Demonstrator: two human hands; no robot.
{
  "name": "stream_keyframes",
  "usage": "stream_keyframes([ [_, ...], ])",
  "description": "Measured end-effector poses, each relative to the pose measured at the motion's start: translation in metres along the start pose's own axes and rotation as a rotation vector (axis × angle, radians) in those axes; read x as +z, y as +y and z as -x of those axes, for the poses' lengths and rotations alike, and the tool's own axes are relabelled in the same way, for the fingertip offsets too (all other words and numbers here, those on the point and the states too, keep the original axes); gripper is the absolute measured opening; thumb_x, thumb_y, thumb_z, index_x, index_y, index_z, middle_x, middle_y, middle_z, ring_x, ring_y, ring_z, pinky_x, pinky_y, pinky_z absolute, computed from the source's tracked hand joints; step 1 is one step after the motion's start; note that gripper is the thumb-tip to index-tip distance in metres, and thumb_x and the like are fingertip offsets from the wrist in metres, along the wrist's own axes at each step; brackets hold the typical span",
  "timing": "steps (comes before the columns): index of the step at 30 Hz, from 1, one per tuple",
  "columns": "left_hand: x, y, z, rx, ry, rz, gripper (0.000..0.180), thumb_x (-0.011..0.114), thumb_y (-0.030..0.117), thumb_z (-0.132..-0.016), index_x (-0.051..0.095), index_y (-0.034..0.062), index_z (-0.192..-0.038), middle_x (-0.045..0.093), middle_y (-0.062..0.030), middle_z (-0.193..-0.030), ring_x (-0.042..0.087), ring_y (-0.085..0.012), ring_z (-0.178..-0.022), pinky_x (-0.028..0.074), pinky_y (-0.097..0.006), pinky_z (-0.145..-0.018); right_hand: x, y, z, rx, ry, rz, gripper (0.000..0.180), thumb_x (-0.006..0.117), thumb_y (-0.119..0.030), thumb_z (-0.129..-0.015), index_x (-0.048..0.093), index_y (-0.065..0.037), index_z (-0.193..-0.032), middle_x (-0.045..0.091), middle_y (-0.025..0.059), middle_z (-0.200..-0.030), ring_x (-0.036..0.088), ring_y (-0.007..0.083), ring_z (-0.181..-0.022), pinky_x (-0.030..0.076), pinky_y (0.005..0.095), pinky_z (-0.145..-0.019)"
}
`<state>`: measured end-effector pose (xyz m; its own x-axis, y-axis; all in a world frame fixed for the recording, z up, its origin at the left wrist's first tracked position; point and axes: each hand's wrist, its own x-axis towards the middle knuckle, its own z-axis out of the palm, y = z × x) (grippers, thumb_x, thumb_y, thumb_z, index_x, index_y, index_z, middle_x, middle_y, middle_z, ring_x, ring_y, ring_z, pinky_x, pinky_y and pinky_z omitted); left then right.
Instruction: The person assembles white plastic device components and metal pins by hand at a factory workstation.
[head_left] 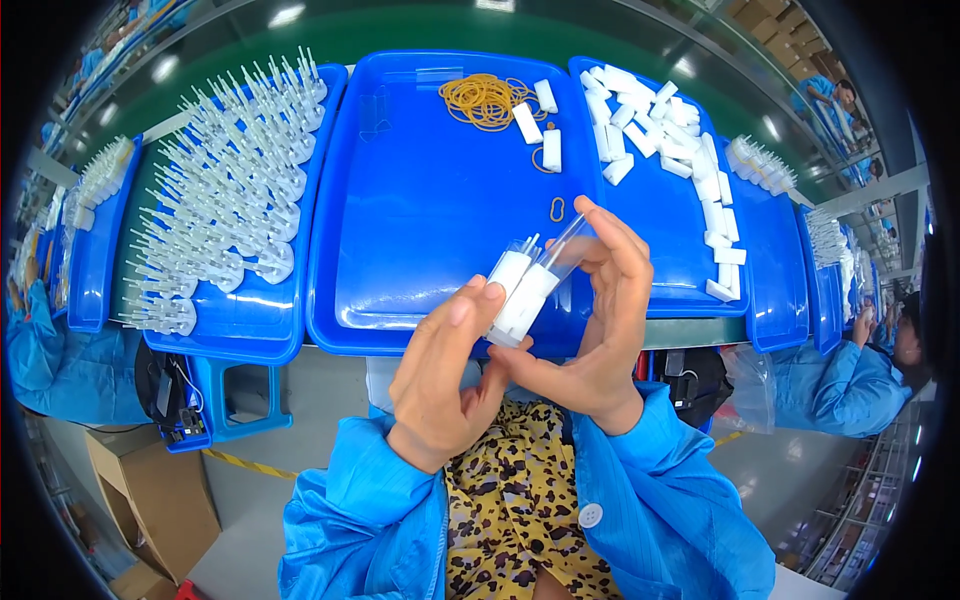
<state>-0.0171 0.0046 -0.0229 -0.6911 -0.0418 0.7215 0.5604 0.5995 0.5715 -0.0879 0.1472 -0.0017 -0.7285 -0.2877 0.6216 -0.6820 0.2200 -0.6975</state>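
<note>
In front of my chest, above the near edge of the middle blue tray [400, 250], both hands are closed around transparent plastic pieces [570, 245] with white rectangular blocks [527, 298] inside. My left hand [440, 370] grips the lower left side, thumb and fingers pressed on it. My right hand [605, 330] supports the base and right side, its index finger at the upper end of the transparent wall. Thin whitish stems stick up at the top of the left block. Whether the transparent pieces are joined or separate, I cannot tell.
Yellow rubber bands [487, 102] lie in the middle tray beside a few white blocks [526, 124]. The left tray [240, 318] holds many white stemmed parts [225, 180]. Loose white blocks [640, 115] fill part of the right tray [650, 230]. Other people [835, 390] sit at both sides.
</note>
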Motion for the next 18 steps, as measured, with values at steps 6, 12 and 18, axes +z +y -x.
stream_keyframes([
  [6,0.0024,0.0011,-0.0048,0.039,0.099,0.047,0.088,0.075,-0.012,-0.069,0.023,-0.0031,-0.140,0.061,-0.0253,-0.117,0.061,-0.0409,-0.109,0.053,-0.044,-0.088,-0.0038,-0.0017,0.0004,0.049,-0.020,-0.031,0.097,0.088,-0.024,-0.056,0.039,0.000,-0.136,0.043,0.0148,-0.124,0.054,0.0220,-0.102,0.047,0.0339,-0.087],
  [12,0.0018,0.0047,-0.0024,-0.039,0.030,0.125,0.098,0.071,-0.013,-0.072,0.006,-0.0015,-0.144,0.052,-0.0243,-0.126,0.054,-0.0372,-0.117,0.057,-0.041,-0.087,0.0000,-0.0021,0.0036,0.146,-0.026,-0.132,0.099,0.089,-0.025,-0.057,0.036,0.000,-0.137,0.043,0.0136,-0.122,0.050,0.0230,-0.107,0.042,0.0353,-0.092],
  [18,0.0076,0.0055,-0.0007,-0.064,0.145,0.193,0.092,0.076,-0.012,-0.069,0.020,-0.0031,-0.141,0.061,-0.0245,-0.117,0.060,-0.0378,-0.111,0.052,-0.043,-0.090,-0.0011,-0.0034,0.0070,0.081,-0.041,-0.071,0.096,0.088,-0.023,-0.058,0.036,0.000,-0.136,0.040,0.0180,-0.133,0.049,0.0262,-0.111,0.041,0.0369,-0.096],
])
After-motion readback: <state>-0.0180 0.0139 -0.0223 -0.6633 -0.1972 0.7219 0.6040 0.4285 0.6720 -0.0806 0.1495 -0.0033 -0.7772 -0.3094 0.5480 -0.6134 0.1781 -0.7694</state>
